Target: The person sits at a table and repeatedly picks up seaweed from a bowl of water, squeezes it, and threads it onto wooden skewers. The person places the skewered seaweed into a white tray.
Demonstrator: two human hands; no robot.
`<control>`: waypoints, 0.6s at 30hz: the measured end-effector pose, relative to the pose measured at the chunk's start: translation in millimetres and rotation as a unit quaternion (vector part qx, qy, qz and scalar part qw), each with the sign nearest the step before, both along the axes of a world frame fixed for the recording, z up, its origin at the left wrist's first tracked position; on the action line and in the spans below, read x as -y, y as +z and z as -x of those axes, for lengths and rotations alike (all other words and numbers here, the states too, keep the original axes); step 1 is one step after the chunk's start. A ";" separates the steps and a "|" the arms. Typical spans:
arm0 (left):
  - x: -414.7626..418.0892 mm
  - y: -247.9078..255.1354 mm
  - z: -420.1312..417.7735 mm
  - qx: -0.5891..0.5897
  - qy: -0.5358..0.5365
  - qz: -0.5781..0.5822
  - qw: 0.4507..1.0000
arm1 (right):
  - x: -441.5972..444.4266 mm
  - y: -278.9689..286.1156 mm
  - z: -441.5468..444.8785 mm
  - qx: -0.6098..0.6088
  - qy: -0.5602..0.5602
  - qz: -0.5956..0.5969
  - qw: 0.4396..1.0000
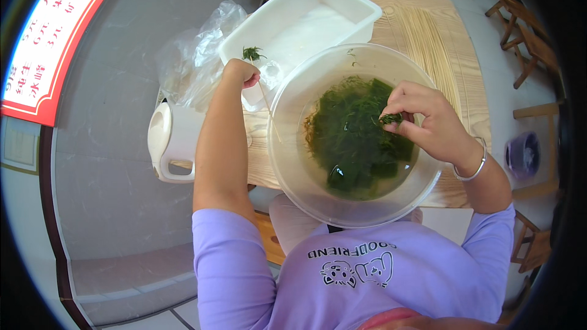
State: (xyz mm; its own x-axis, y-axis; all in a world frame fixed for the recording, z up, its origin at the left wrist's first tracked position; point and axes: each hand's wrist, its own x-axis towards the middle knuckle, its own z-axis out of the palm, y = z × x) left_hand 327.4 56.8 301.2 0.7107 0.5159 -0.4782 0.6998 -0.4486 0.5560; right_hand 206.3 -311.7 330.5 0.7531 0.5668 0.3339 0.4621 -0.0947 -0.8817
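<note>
My left hand [243, 73] grips a thin bamboo skewer [267, 101]; a small tuft of shredded green seaweed [251, 53] sits on its far end. The skewer's other end reaches over the rim of a large translucent plastic tub [293, 192]. Cloudy water and a mass of dark green seaweed shreds [353, 133] fill the tub's lower part, with some wider pieces among them. Above the seaweed, my right hand [424, 117] pinches a small clump of shreds [391, 119] between thumb and fingers.
Behind the tub stands a white rectangular plastic bin [298, 23]. Many bamboo skewers [426, 46] lie on the wooden table [467, 73] at right. Clear plastic bags [202, 55] and a white electric kettle [172, 142] are at left. Wooden stools [536, 50] stand beyond the table.
</note>
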 end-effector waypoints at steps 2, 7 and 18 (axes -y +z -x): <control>-14.2 -17.4 -14.9 -0.023 -0.017 -0.043 0.999 | 0.8 0.0 -0.5 0.006 -0.003 0.011 1.000; -10.8 -24.9 -19.8 -0.017 -0.066 -0.134 0.989 | -0.7 7.0 -4.2 -0.077 -0.010 0.035 0.996; 147.3 76.8 202.3 0.228 -0.261 0.236 0.908 | -10.9 21.4 -0.4 -0.078 -0.058 0.045 0.994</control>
